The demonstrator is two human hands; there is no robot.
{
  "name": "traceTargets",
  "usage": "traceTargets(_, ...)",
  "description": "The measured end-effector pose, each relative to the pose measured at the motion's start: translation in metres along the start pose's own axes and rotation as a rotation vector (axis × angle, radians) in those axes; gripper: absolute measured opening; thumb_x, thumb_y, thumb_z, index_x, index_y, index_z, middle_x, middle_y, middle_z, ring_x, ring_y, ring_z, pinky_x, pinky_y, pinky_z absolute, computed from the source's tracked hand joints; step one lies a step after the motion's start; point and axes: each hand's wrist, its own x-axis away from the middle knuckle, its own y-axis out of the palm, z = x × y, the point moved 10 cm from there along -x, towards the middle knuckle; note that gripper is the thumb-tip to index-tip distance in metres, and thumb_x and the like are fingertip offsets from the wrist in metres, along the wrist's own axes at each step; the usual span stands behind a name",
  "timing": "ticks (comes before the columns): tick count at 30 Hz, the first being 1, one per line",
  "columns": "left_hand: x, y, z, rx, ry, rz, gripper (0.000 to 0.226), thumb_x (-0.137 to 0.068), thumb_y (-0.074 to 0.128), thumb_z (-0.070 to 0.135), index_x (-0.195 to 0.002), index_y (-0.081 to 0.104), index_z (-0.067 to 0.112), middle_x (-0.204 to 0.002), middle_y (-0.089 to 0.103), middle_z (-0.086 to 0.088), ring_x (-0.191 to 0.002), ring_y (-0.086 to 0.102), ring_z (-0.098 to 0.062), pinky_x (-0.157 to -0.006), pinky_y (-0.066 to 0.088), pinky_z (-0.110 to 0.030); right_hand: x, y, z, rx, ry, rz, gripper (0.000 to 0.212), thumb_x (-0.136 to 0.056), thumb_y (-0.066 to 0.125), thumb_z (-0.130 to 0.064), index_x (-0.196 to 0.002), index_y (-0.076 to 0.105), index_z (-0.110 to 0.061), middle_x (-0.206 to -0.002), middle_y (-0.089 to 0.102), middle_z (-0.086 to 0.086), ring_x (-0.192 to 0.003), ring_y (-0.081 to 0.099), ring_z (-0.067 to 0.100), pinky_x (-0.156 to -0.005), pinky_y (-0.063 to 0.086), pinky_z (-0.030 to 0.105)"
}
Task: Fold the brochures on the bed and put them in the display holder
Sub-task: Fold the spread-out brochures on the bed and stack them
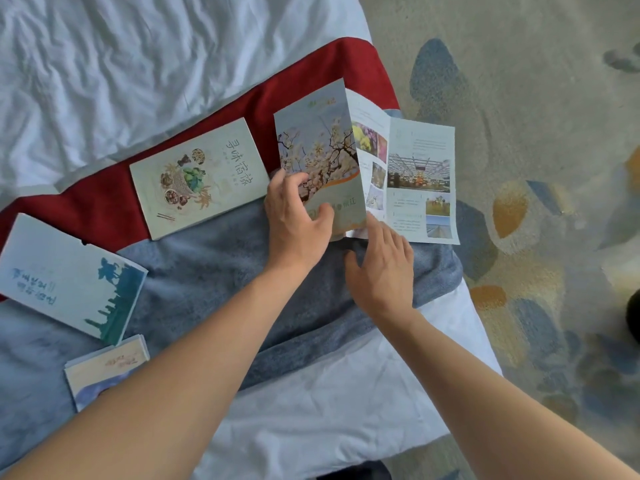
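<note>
The blossom brochure is a pale tri-fold, its cover panel showing white flowers on dark branches, its inner panels showing photos and small text; it lies at the bed's right edge on the blue blanket, long axis running away from the person, half unfolded; the left hand pinches the cover's lower edge; the right hand lies spread, seemingly gripping nothing.

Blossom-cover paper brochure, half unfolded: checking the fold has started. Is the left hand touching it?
Touching. The head view shows the left hand with fingers lying across the lower cover panel of the blossom-cover paper brochure, no gap visible.
</note>
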Motion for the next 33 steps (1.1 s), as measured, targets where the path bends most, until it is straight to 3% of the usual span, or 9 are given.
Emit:
traceTargets(5, -0.002, 0.016, 0.022, 0.068, 0.009, -0.006, 0.048, -0.082, 0.070, 0.016, -0.127, 0.054, 0.010, -0.141, 0.042, -0.008, -0.134, 0.036, -0.016, -0.106, 0.022, -0.007, -0.006, -0.017, 0.021, -0.114, 0.092, 0.061, 0.054, -0.092, 0.060, -0.030, -0.142, 0.045, -0.019, -0.128, 0.062, -0.001, -0.121, 0.053, 0.023, -0.106, 0.036, 0.040)
traceTargets(8, -0.005, 0.024, 0.009, 0.244, -0.239, 0.049, 0.051, -0.081, 0.072, 0.020, -0.127, 0.050, 0.020, -0.127, 0.050, 0.002, -0.116, 0.052, -0.013, -0.097, 0.045, -0.022, -0.012, -0.028, 0.031, -0.138, 0.139, 0.099, 0.034, -0.090, 0.058, -0.031, -0.122, 0.060, -0.019, -0.108, 0.067, -0.002, -0.103, 0.059, 0.024, -0.089, 0.042, 0.039)
traceTargets(11, -0.005, 0.037, -0.005, 0.409, -0.465, 0.024, 0.046, -0.085, 0.068, 0.020, -0.127, 0.048, 0.026, -0.112, 0.059, 0.011, -0.101, 0.063, -0.010, -0.083, 0.055, -0.030, -0.020, -0.035, 0.037, -0.171, 0.185, 0.117, 0.018, -0.081, 0.052, -0.015, -0.095, 0.064, -0.013, -0.089, 0.068, 0.005, -0.083, 0.059, 0.032, -0.074, 0.043, 0.038)
traceTargets(17, -0.014, 0.034, -0.004, 0.417, -0.434, 0.016, 0.034, -0.089, 0.059, 0.017, -0.120, 0.053, 0.030, -0.104, 0.061, 0.006, -0.088, 0.063, -0.004, -0.066, 0.049, -0.021, -0.018, -0.020, 0.030, -0.523, 0.287, 0.031, 0.015, -0.080, 0.052, -0.016, -0.080, 0.065, -0.010, -0.069, 0.067, 0.001, -0.061, 0.053, 0.022, -0.055, 0.044, 0.033)
traceTargets(22, -0.016, 0.024, -0.003, 0.328, -0.364, 0.018, 0.032, -0.089, 0.056, 0.015, -0.115, 0.049, 0.032, -0.093, 0.052, 0.013, -0.081, 0.059, -0.004, -0.063, 0.045, -0.020, 0.001, -0.013, 0.021, -0.728, 0.296, 0.031, 0.017, -0.083, 0.068, -0.032, -0.099, 0.065, -0.028, -0.091, 0.070, -0.014, -0.084, 0.064, 0.004, -0.071, 0.053, 0.028)
traceTargets(26, -0.013, 0.027, -0.003, 0.208, -0.286, -0.004, 0.034, -0.088, 0.056, 0.015, -0.118, 0.049, 0.030, -0.093, 0.049, 0.013, -0.075, 0.054, -0.004, -0.063, 0.045, -0.023, 0.015, -0.018, 0.062, -0.617, 0.430, 0.111, 0.051, -0.085, 0.055, -0.006, -0.133, 0.056, -0.024, -0.128, 0.052, -0.006, -0.110, 0.051, 0.004, -0.098, 0.045, 0.027)
traceTargets(29, -0.008, 0.041, 0.003, 0.146, -0.219, -0.067, 0.036, -0.087, 0.057, 0.014, -0.118, 0.048, 0.030, -0.091, 0.047, 0.014, -0.072, 0.052, -0.004, -0.060, 0.041, -0.021, 0.022, -0.026, 0.099, -0.668, 0.615, 0.224, 0.049, -0.096, 0.045, -0.009, -0.144, 0.048, -0.020, -0.142, 0.048, -0.003, -0.129, 0.044, 0.011, -0.111, 0.035, 0.031)
traceTargets(31, -0.005, 0.051, 0.009, 0.117, -0.163, -0.105, 0.038, -0.085, 0.057, 0.010, -0.116, 0.047, 0.031, -0.091, 0.047, 0.015, -0.076, 0.054, -0.008, -0.063, 0.042, -0.023, 0.023, -0.025, 0.114, -0.781, 0.724, 0.265, 0.045, -0.102, 0.038, -0.021, -0.146, 0.048, -0.020, -0.143, 0.053, -0.005, -0.133, 0.047, 0.015, -0.115, 0.035, 0.038)
traceTargets(33, -0.001, 0.060, 0.016, 0.077, -0.095, -0.147, 0.042, -0.084, 0.056, 0.007, -0.119, 0.047, 0.028, -0.100, 0.051, 0.015, -0.089, 0.057, -0.015, -0.071, 0.042, -0.024, 0.018, -0.025, 0.116, -0.840, 0.743, 0.270, 0.045, -0.101, 0.037, -0.033, -0.143, 0.051, -0.023, -0.128, 0.062, -0.014, -0.121, 0.058, 0.010, -0.106, 0.044, 0.041)
